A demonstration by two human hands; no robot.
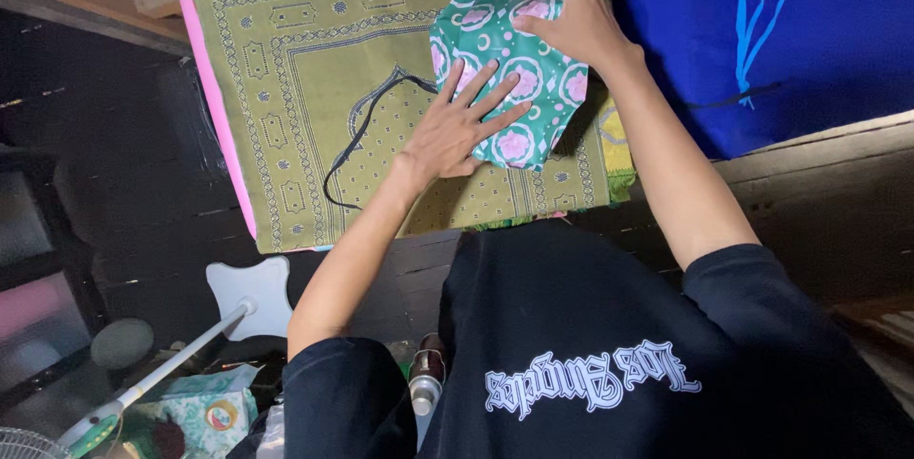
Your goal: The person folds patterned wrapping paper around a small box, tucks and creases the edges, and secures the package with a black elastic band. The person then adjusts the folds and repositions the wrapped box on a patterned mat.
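Mat [295,116], olive and patterned, covers the table [819,183] beside a blue cloth [762,30]. Green floral cloth [495,30] lies folded on the mat's right part. Left hand [462,121] presses flat, fingers spread, apparently pinning the fold; right hand [576,11] rests palm-down, smoothing the upper edge.

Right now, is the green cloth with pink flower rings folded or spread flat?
Folded. The green cloth with pink flower rings forms a compact, layered shape on the olive patterned mat, with the left hand and right hand pressing flat on it.
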